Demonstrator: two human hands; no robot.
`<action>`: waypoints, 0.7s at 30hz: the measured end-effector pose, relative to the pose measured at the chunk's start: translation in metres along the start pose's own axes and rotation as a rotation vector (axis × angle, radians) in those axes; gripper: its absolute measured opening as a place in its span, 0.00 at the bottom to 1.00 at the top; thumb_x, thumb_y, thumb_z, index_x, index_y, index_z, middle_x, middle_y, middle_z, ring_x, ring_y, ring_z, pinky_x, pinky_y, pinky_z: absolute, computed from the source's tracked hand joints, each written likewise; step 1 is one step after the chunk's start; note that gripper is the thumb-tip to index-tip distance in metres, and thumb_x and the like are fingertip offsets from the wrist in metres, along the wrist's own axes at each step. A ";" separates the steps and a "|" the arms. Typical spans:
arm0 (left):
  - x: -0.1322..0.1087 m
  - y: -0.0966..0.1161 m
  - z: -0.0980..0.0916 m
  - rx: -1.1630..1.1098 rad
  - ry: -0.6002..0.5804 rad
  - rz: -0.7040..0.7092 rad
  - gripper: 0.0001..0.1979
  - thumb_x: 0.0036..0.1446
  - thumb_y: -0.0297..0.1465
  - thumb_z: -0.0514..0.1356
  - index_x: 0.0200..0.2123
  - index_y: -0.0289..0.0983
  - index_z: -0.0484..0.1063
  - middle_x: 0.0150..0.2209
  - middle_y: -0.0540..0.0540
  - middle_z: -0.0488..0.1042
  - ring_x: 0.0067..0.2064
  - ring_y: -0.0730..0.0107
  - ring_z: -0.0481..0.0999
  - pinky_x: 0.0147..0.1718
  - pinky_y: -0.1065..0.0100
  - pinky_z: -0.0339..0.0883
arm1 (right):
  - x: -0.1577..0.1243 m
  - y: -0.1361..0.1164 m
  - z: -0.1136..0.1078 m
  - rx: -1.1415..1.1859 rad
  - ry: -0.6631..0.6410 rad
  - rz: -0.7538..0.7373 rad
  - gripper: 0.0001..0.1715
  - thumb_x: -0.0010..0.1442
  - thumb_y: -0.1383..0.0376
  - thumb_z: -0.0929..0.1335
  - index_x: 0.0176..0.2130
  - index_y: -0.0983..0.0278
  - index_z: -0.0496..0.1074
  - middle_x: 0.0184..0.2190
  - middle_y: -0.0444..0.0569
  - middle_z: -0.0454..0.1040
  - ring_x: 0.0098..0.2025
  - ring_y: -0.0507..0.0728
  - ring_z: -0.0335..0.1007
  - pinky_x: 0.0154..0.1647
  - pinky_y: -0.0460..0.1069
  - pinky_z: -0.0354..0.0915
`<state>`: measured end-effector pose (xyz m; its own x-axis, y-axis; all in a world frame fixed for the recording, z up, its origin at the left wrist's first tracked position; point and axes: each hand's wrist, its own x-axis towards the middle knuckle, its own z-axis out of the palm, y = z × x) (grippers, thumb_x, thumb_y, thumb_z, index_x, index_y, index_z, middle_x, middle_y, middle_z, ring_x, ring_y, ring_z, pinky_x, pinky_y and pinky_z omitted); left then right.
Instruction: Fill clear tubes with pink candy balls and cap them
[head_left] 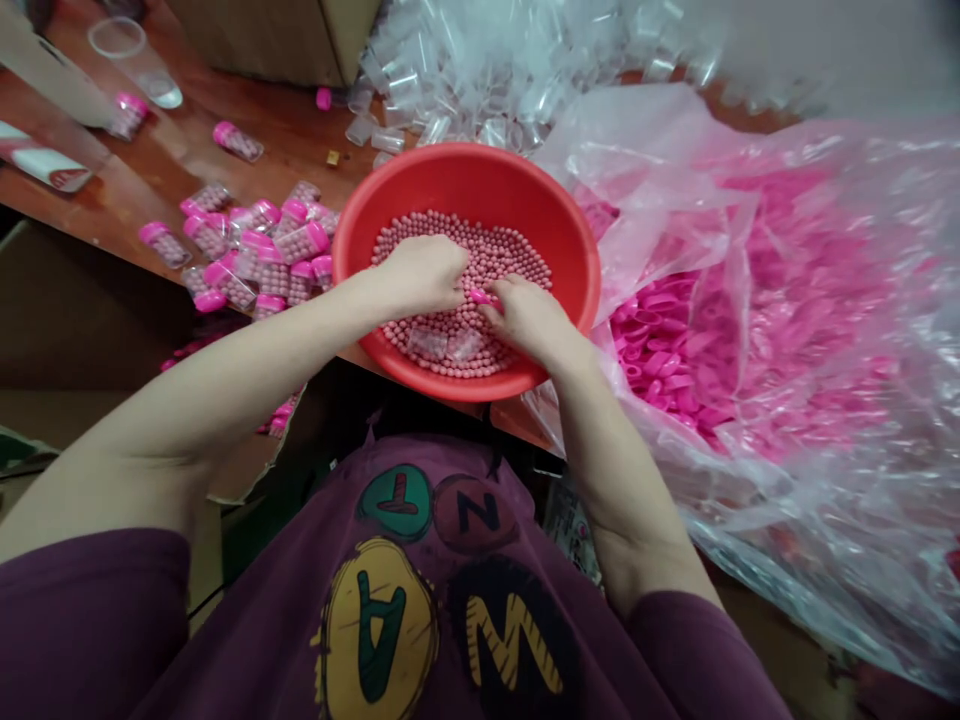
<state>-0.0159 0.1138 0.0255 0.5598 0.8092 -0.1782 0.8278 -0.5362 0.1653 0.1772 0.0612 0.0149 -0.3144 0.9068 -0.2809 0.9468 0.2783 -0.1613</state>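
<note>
A red bowl (pixel 577 230) holds a layer of small pink beads (pixel 510 248). My left hand (pixel 427 268) is closed over the beads at the bowl's middle, and its fingers hide whatever they grip. Just to its right, my right hand (pixel 529 315) pinches a bright pink cap (pixel 481 297) between thumb and fingers. Two clear containers (pixel 427 344) lie on the beads near the front wall of the bowl, seemingly with beads inside.
Left of the bowl are several bead-filled bottles with pink caps (pixel 255 245). Clear empty bottles (pixel 487 75) are heaped behind it. A plastic bag (pixel 645 125) of pink caps (pixel 660 350) spreads to the right. A cardboard box (pixel 270 40) and clear cup (pixel 135 60) stand at back left.
</note>
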 end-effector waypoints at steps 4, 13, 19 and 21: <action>0.035 0.016 0.017 0.118 -0.006 0.034 0.19 0.67 0.25 0.58 0.54 0.29 0.86 0.45 0.31 0.87 0.56 0.45 0.85 0.54 0.59 0.72 | 0.011 -0.010 0.007 -0.156 -0.089 0.042 0.27 0.75 0.71 0.59 0.61 0.74 0.81 0.57 0.73 0.84 0.56 0.71 0.86 0.51 0.58 0.79; 0.052 0.032 0.023 0.014 -0.155 0.073 0.20 0.63 0.18 0.60 0.55 0.28 0.86 0.50 0.28 0.86 0.59 0.43 0.85 0.59 0.59 0.72 | -0.028 0.019 0.003 0.092 0.267 0.220 0.24 0.81 0.59 0.59 0.61 0.69 0.75 0.49 0.67 0.87 0.50 0.71 0.86 0.51 0.61 0.78; 0.060 0.058 0.060 -0.183 -0.083 0.226 0.21 0.68 0.20 0.56 0.56 0.33 0.84 0.51 0.33 0.86 0.55 0.48 0.86 0.57 0.60 0.72 | -0.019 0.037 0.025 0.491 0.606 0.200 0.26 0.82 0.53 0.58 0.68 0.62 0.68 0.59 0.62 0.82 0.57 0.66 0.83 0.58 0.63 0.78; 0.064 0.068 0.074 -0.333 -0.037 0.250 0.20 0.65 0.18 0.58 0.54 0.36 0.85 0.48 0.38 0.87 0.52 0.52 0.85 0.53 0.63 0.71 | -0.020 0.041 0.026 0.552 0.595 0.117 0.30 0.81 0.47 0.62 0.71 0.58 0.66 0.61 0.60 0.81 0.61 0.67 0.82 0.59 0.66 0.78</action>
<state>0.0794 0.1113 -0.0467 0.7480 0.6515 -0.1268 0.6119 -0.6030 0.5118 0.2204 0.0457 -0.0108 0.0197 0.9798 0.1989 0.7527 0.1164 -0.6480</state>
